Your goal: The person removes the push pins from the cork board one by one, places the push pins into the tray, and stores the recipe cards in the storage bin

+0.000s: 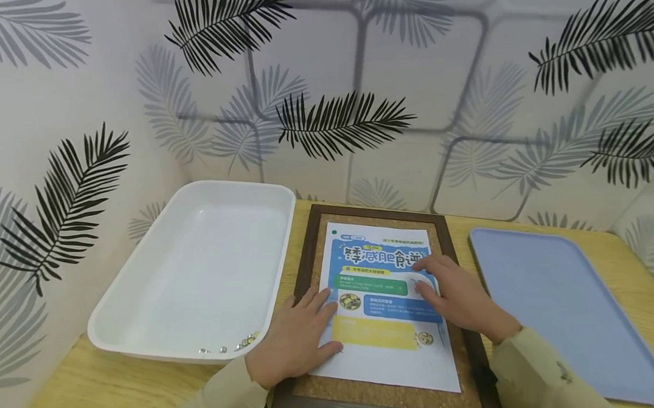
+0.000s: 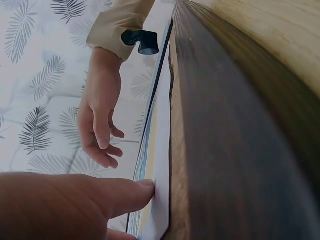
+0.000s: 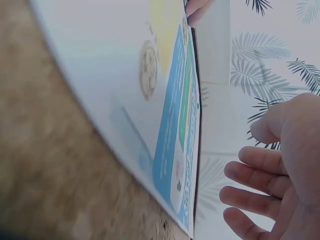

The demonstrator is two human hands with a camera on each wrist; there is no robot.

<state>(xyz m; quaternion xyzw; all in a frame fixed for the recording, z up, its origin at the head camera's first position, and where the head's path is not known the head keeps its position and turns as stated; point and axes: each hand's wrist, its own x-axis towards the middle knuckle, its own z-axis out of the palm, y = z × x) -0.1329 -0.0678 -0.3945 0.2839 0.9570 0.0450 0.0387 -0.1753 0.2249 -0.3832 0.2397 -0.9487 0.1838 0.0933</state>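
Observation:
A printed sheet of paper (image 1: 386,366) lies on a cork board (image 1: 343,392) with a dark brown wooden frame. A small green dot, seemingly a pushpin (image 1: 334,232), marks the sheet's top left corner. My left hand (image 1: 294,339) rests flat across the sheet's left edge, fingers spread; its thumb (image 2: 132,195) touches the paper in the left wrist view. Over the sheet's right side hovers my right hand (image 1: 462,292), its fingers loosely bent. In the right wrist view the thumb and fingers (image 3: 255,202) stand apart with nothing between them.
A deep white tray (image 1: 198,270) stands left of the board, with several small shiny and yellowish pieces (image 1: 248,341) in its near right corner. To the right lies a shallow blue tray (image 1: 561,303). A leaf-patterned wall (image 1: 326,64) rises behind the wooden table (image 1: 67,398).

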